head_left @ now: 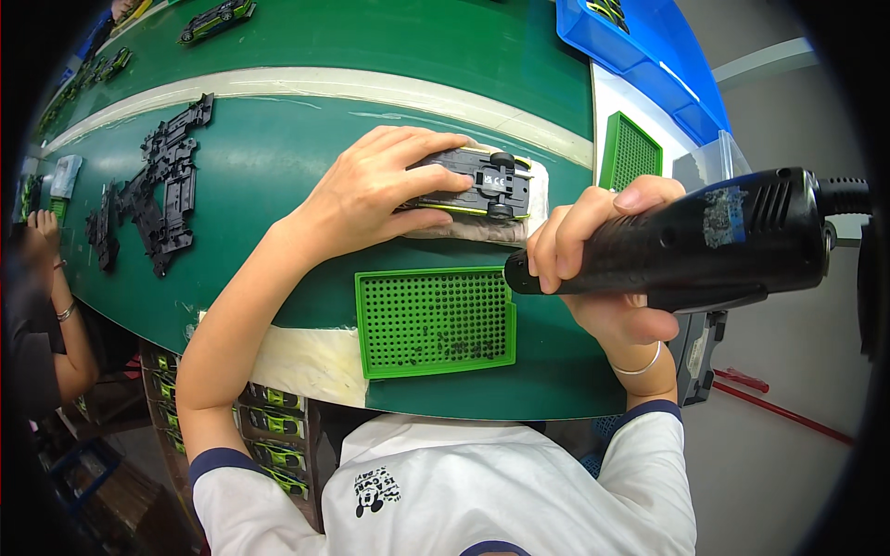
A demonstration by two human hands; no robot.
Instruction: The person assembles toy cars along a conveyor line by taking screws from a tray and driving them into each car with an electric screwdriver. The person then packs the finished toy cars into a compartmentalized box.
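My left hand (371,181) grips a toy car (473,190) that lies upside down, its black underside and wheels facing up. Its fingers and thumb reach around the rear part and press on the underside. A whitish cloth pad (538,195) lies beneath the car. In my right hand (603,246) is a black electric screwdriver (723,241), its cable leaving toward the right edge; the hand hides part of its body. Its tip points toward the green perforated tray (360,320), near the tray's upper right corner. Small dark screws (473,347) sit in many of the tray's holes.
Black plastic chassis parts (167,185) lie piled on the left of the green table. A second green perforated tray (630,153) and a blue bin (640,56) stand at the far right. A co-worker's hand (44,222) is at the left edge. Racked toy cars (273,422) sit below the table.
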